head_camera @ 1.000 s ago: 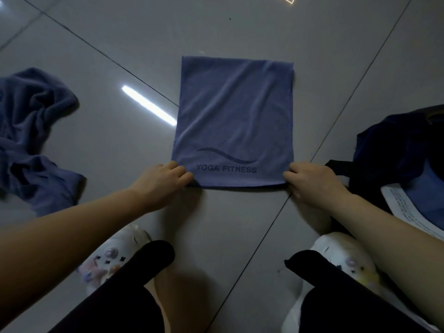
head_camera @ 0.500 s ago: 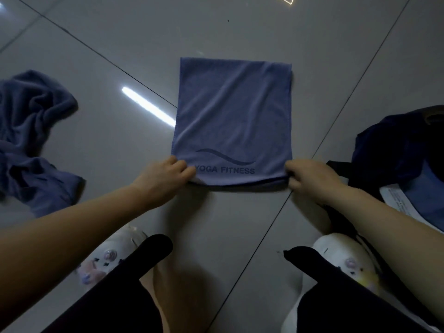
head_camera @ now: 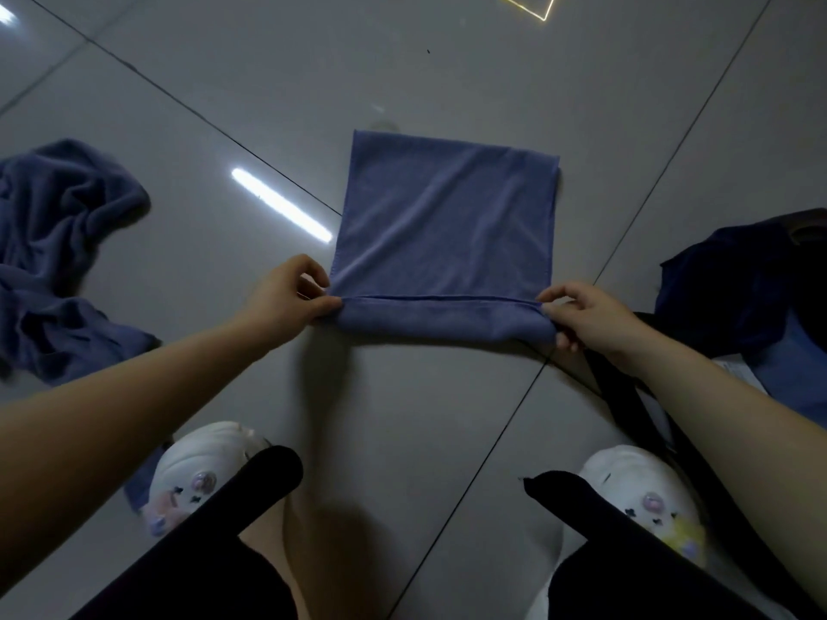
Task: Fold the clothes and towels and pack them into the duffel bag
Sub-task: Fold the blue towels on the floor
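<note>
A blue-purple towel (head_camera: 447,226) lies folded flat on the grey tiled floor in front of me. Its near edge is turned over into a narrow band, and the printed lettering is hidden. My left hand (head_camera: 286,299) pinches the band's left end. At the right end my right hand (head_camera: 581,317) pinches the same band. The dark navy duffel bag (head_camera: 734,284) sits open at the right edge, with a blue item and a white sheet inside. A crumpled blue garment (head_camera: 58,257) lies on the floor at far left.
My knees in black trousers and two white slippers (head_camera: 197,476) are at the bottom. A black bag strap (head_camera: 626,396) runs under my right forearm. Bright ceiling-light reflections streak the glossy floor tiles (head_camera: 282,203).
Both hands lifted the towel's near edge and rolled it forward over itself, covering the printed logo. The towel's visible length is shorter.
</note>
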The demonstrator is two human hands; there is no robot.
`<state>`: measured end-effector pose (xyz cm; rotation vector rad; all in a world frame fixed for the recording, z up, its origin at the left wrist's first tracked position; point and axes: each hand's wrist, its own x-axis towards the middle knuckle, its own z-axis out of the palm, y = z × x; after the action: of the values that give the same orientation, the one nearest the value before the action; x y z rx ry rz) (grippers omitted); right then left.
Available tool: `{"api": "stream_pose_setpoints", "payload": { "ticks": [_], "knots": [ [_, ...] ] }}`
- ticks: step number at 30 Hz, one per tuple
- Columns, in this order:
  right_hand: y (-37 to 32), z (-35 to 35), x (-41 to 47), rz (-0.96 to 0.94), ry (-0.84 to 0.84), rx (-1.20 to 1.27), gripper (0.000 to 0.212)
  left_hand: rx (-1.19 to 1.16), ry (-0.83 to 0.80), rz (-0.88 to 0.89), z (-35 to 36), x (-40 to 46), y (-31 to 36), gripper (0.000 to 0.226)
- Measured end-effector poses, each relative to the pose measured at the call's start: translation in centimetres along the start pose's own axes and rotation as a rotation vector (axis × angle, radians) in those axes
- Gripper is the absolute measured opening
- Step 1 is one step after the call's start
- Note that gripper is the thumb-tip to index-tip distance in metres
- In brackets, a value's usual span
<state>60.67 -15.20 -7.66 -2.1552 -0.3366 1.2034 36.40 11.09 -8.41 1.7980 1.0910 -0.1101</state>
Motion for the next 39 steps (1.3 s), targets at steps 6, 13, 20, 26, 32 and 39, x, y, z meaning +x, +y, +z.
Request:
{"api": "stream_pose_setpoints", "payload": {
  "ticks": [6,13,20,26,32,39],
  "knots": [
    [0.0,0.1,-0.2,-0.004,-0.069,0.083,0.005,-0.092,-0.011,0.022,-0.1,-0.2,0.2,0.024],
    [-0.1,0.0,-0.5,-0.010,-0.002,0.035,0.013,0.095,-0.028,0.064,-0.9,0.0,-0.4,0.030],
    [0.0,0.2,-0.6,-0.032,0.024,-0.011,0.015,0.290,-0.049,0.081,-1.1,-0.2,-0.1,0.016],
    [0.1,0.1,-0.6,-0.041,0.040,-0.017,0.017,0.053,-0.013,-0.054,-1.2,-0.2,-0.4,0.021],
    [0.1,0.2,-0.9,-0.037,0.061,-0.002,0.017,0.051,0.050,-0.019,-1.2,-0.2,-0.5,0.027],
    [-0.3,0.2,-1.2,-0.061,0.090,0.034,0.016,0.110,0.025,0.033,-1.2,-0.3,-0.3,0.031]
  ]
}}
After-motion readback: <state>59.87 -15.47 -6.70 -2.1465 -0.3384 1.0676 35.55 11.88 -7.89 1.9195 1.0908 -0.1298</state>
